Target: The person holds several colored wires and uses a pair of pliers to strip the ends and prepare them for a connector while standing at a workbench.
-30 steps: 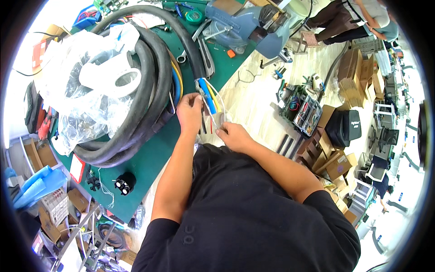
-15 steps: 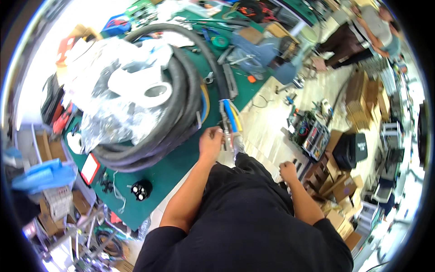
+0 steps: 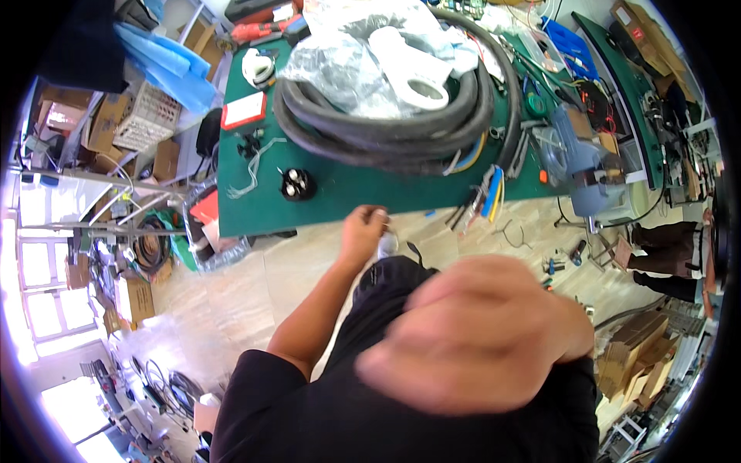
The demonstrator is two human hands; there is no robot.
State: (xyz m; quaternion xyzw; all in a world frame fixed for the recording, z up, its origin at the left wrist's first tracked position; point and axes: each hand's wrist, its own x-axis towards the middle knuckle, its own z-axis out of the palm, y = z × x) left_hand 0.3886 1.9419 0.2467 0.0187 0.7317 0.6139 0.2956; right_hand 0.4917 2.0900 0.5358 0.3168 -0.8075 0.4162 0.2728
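Observation:
My left hand (image 3: 364,231) hovers just off the front edge of the green-topped table (image 3: 347,197). Its fingers are drawn together; whether anything sits in them cannot be made out. Close to the camera, my right hand (image 3: 482,332) appears large and smeared by motion, its fingers folded in front of my black shirt. A thick black cable (image 3: 370,150) lies coiled on the table. Its stripped end, with blue, yellow and other cores (image 3: 492,193), pokes past the table edge, right of my left hand. Left of that hand, a round black part with silvery tips (image 3: 296,184) rests on the table.
Plastic wrapping (image 3: 340,73) and a white part with a round opening (image 3: 423,91) lie on the coil. A red-edged white box (image 3: 243,111) is at the left. Hand tools and a blue tray (image 3: 571,48) lie at the right. Another person's legs (image 3: 671,251) show at far right.
The view has swung, so the table now spans the top. My left hand is away from the cable's stripped end. My right hand has risen from beside my body towards the camera.

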